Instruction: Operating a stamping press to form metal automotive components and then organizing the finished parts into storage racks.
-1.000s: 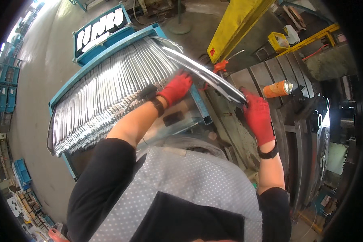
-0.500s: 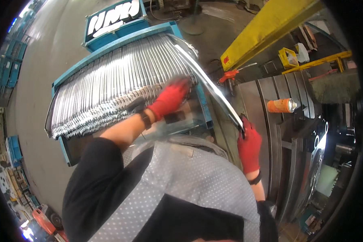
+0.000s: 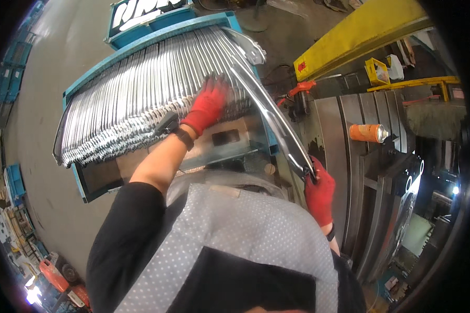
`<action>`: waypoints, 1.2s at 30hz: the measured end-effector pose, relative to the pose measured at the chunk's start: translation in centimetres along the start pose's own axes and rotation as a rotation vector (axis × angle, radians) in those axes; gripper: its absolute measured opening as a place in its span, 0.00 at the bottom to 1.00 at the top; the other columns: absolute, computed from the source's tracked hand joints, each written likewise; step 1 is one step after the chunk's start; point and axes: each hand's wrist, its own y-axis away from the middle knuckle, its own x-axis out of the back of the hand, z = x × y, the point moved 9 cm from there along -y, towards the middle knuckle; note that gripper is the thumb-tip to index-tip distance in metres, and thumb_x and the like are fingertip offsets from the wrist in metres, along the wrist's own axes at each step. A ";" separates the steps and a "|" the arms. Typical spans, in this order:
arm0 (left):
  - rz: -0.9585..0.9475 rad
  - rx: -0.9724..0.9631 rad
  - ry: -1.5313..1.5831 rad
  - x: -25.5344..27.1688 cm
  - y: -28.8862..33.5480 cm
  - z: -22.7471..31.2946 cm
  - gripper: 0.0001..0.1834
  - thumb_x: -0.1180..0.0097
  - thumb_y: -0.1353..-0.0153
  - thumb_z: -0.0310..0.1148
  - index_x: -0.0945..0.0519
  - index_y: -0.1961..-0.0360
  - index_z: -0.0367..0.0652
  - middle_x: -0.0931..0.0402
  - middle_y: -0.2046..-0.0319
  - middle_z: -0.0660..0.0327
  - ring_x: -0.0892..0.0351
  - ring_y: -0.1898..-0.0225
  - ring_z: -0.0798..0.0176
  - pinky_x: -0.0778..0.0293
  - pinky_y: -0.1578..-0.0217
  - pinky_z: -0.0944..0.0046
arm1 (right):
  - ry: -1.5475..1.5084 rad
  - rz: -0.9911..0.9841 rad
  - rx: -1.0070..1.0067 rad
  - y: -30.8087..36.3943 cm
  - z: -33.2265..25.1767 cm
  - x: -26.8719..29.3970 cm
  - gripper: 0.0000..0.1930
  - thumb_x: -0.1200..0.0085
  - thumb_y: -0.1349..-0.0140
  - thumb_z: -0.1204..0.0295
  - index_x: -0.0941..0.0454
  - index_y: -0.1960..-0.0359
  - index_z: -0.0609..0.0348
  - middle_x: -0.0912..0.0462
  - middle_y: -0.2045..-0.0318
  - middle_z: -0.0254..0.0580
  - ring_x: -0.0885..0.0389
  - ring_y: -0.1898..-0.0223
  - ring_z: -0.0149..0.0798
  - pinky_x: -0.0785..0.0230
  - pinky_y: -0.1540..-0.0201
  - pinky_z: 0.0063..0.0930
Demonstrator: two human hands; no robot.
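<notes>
A dense row of long, shiny metal strips (image 3: 151, 68) stands on edge in a blue metal crate (image 3: 70, 88). My left hand (image 3: 209, 107), in a red glove with dark fingertips, reaches over the row near its right end. Its fingers lie stretched out on the strips, slightly blurred. At the crate's right side, my right hand (image 3: 319, 190), also gloved in red, is closed round the near end of a long metal strip (image 3: 277, 122). That strip slants up and left, and its far end lies beside the row. Fingers partly cover the gripped end.
A second blue crate (image 3: 146, 26) with pale shiny parts stands behind. A yellow beam (image 3: 360, 39) slants in at the upper right, above an orange-red tool (image 3: 300, 88). An orange spray can (image 3: 368, 133) lies on the grooved metal bench (image 3: 331, 125) at right, near dark machinery.
My left hand has shifted left along the row, its fingers now laid on the strips. The strip in my right hand shows a broader side, as if turned. The whole view has shifted slightly.
</notes>
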 end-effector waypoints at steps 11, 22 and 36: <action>0.007 0.073 -0.097 -3.4 -1.4 1.6 0.28 0.56 0.43 0.39 0.35 0.44 0.32 0.42 0.42 0.36 0.44 0.40 0.33 0.55 0.39 0.35 | -0.054 0.070 -0.213 4.2 1.8 -0.6 0.19 0.50 0.46 0.82 0.27 0.50 0.61 0.19 0.65 0.50 0.20 0.64 0.39 0.32 0.60 0.28; 0.031 0.123 0.121 1.1 5.6 -6.0 0.44 0.40 0.53 0.48 0.41 0.41 0.30 0.44 0.40 0.39 0.46 0.37 0.40 0.51 0.36 0.48 | -0.090 0.066 -0.176 4.1 -1.3 -1.5 0.18 0.48 0.46 0.80 0.26 0.51 0.61 0.19 0.66 0.51 0.20 0.65 0.40 0.31 0.61 0.30; -0.032 0.095 0.089 0.0 5.8 -6.3 0.50 0.35 0.58 0.51 0.42 0.42 0.28 0.45 0.40 0.39 0.48 0.37 0.42 0.50 0.36 0.52 | -0.012 0.037 -0.241 7.0 1.8 -1.9 0.23 0.48 0.50 0.83 0.26 0.50 0.54 0.20 0.63 0.53 0.20 0.60 0.49 0.29 0.60 0.34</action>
